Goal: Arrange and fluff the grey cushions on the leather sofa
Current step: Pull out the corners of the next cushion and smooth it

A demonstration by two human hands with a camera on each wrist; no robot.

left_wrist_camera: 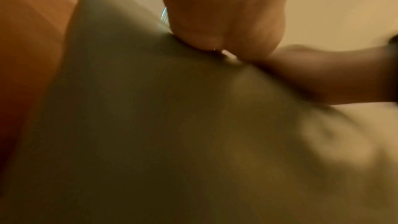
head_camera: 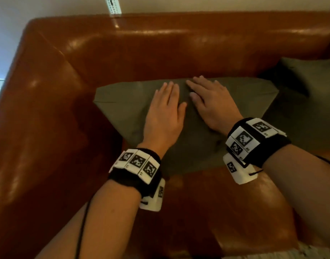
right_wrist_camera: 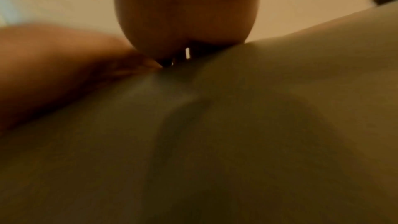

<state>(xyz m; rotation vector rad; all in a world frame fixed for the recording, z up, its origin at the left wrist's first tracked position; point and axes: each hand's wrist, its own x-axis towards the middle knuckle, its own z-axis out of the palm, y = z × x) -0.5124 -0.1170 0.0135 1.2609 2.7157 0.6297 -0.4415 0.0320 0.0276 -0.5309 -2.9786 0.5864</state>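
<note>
The sofa (head_camera: 160,53) fills nearly the whole head view, shiny brown leather with the backrest running across the top and an armrest down the left side. On the seat at centre frame lies cushion 1 (head_camera: 123,101), flat and a bit creased, its far edge close to the backrest. Cushion 2 (head_camera: 313,75) sits at the right edge of the frame, propped in the corner against the backrest, partly cut off.

Both hands are flat on top of cushion 1, fingers straight and spread a little, holding nothing, just pressing. Left hand (head_camera: 165,113) is centre, right hand (head_camera: 212,105) just beside it, thumbs nearly meeting. The wrist views are blurry and only show palm on grey fabric (left_wrist_camera: 150,125).

Progress-wise I'd say middle of things: cushion 1 looks like it's getting patted or smoothed but still lies flat, so it probably needs plumping and standing up against the back. Can't tell if cushion 2 is done.
</note>
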